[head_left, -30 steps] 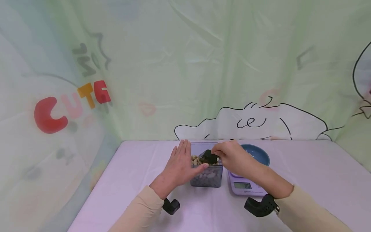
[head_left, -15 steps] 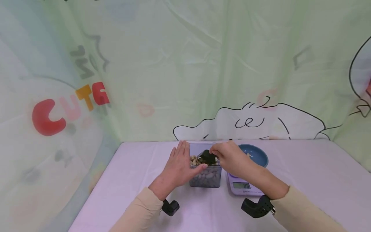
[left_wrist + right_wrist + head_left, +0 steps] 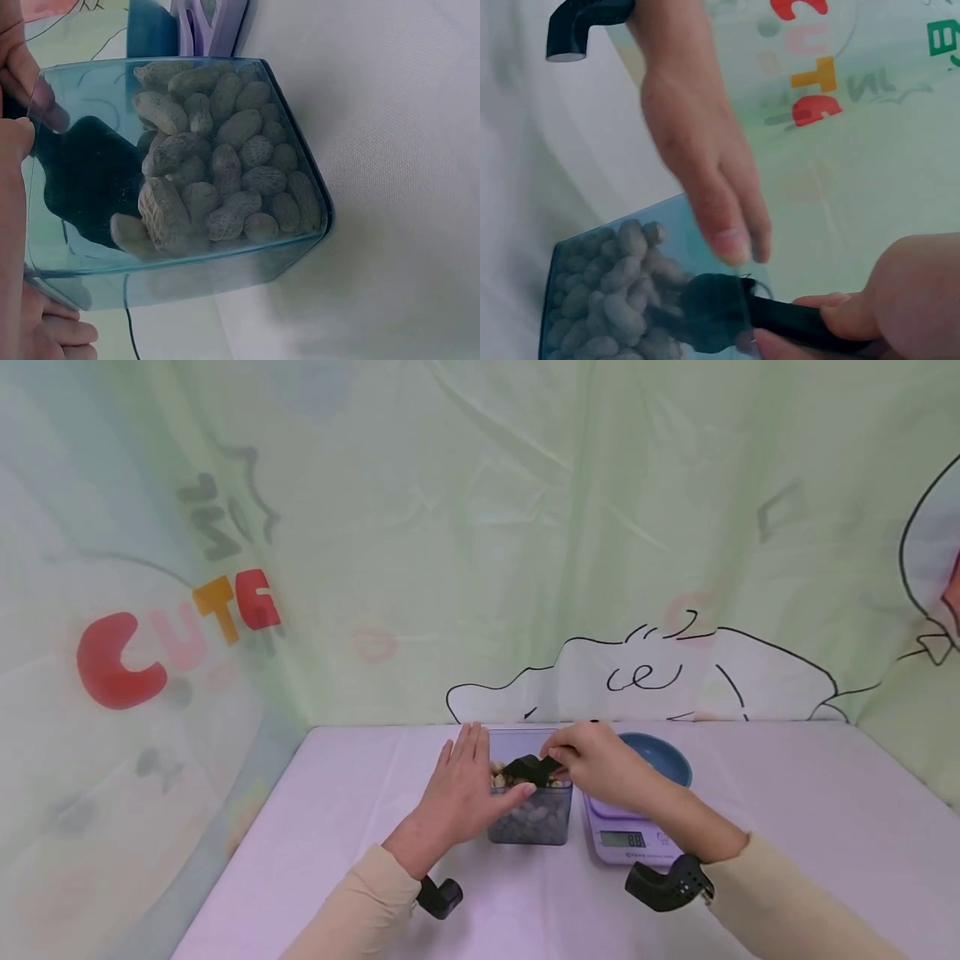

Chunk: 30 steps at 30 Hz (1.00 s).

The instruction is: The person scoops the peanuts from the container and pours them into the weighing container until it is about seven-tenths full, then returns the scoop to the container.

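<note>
A clear plastic container [image 3: 527, 831] full of unshelled peanuts [image 3: 240, 187] stands at the middle of the table. Against its left side lies my left hand [image 3: 459, 789], fingers straight and the thumb reaching along the near rim. My right hand [image 3: 603, 768] comes over from the right and grips the handle of a black scoop [image 3: 528, 768]. The head of the scoop is down inside the container among the top peanuts, seen through the wall in the left wrist view. In the right wrist view, the handle [image 3: 795, 319] runs between thumb and fingers.
Close on the container's right sits a purple kitchen scale [image 3: 618, 853] with its display lit. A blue bowl [image 3: 667, 758] rests on it, partly hidden behind my right hand and forearm. A printed curtain [image 3: 375, 568] hangs behind the table's far edge.
The scoop has tipped over and gone lower into the peanuts, its head lying flatter toward the left. My right hand has turned slightly with it; the left hand keeps its place on the container.
</note>
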Each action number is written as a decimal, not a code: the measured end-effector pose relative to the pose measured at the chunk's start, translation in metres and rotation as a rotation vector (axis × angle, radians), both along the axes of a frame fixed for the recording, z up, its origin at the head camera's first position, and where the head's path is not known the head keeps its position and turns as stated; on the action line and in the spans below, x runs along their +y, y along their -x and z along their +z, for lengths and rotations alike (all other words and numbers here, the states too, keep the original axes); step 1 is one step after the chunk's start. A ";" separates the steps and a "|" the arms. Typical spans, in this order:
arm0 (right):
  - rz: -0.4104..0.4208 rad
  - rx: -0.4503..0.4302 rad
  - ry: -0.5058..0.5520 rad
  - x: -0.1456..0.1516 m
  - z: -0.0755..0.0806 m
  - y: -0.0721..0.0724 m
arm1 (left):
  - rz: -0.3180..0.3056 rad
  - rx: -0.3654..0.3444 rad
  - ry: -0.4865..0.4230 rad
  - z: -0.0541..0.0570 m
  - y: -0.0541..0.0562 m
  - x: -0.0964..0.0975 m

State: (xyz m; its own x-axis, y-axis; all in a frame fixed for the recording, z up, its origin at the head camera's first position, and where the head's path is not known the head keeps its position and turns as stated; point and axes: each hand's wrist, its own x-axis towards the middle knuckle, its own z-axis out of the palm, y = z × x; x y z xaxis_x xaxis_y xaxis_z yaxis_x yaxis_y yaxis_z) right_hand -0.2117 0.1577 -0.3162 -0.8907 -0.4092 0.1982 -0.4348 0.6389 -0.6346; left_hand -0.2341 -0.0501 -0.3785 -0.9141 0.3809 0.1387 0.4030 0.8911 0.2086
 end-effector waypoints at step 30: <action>-0.067 -0.200 0.172 -0.003 -0.007 0.005 | -0.016 0.020 -0.007 0.001 0.001 0.000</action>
State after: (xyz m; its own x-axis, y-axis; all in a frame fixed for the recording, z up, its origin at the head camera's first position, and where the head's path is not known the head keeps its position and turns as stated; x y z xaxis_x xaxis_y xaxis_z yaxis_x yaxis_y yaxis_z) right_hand -0.2164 0.1551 -0.3235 -0.9430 -0.3237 0.0769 -0.2501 0.5375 -0.8053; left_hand -0.2347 -0.0497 -0.3778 -0.9048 0.3947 0.1598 0.4217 0.8829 0.2066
